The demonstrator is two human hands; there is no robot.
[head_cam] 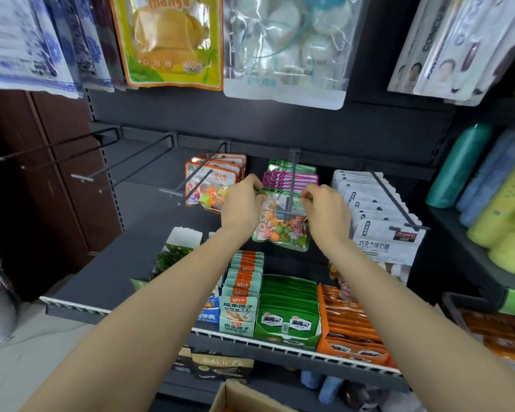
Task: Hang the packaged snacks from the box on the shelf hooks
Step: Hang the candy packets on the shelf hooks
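Now both hands are pinching the top edge of the green candy pack (281, 224), left hand (242, 203) clamped on its left corner, right hand (324, 210) clamped on its right corner, with the hook (290, 188) running between them and crossing the pack's front. Just behind the knuckles pink packs (289, 179) are crowding that hook. Left of the left hand, empty hooks (131, 165) are leaving open room. Below the wrists, the cardboard box (244, 398) edge is showing.

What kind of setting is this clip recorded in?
Most likely a small shop aisle: metal peg hooks on a dark display shelf, rows of boxed snacks, and both hands hanging a candy bag.
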